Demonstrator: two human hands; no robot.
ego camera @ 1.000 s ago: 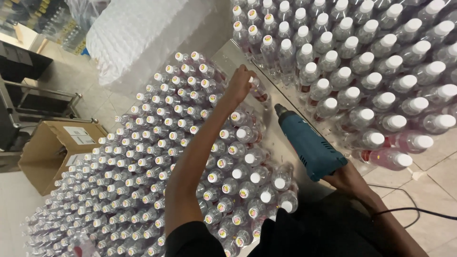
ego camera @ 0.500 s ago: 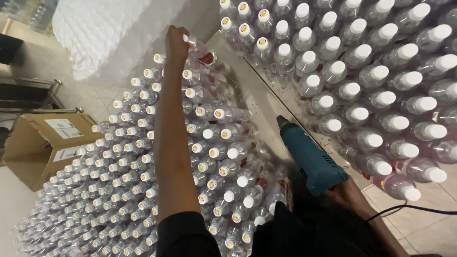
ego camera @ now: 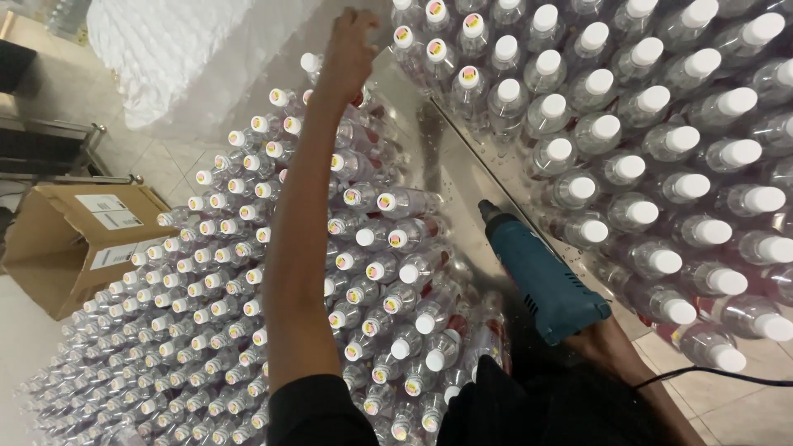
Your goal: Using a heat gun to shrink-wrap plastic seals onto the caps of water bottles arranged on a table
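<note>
Left hand [ego camera: 351,51] now stretched farther out than a moment ago, past the near bottles [ego camera: 388,272] to the far rows; grip loosely curled over a cap, closure impossible to tell. Right hand [ego camera: 615,351] clamped on teal heat gun [ego camera: 537,264], nozzle forward over steel worktop [ego camera: 450,177], unmoved

A single view comes from the head-worn camera, looking steeply down and forward along the outstretched left arm. It sits close above the packed rows of clear plastic bottles with white caps [ego camera: 396,272], which fill most of the frame; a brown cardboard box [ego camera: 74,239] lies at the left edge, tiled floor at the lower right
</note>
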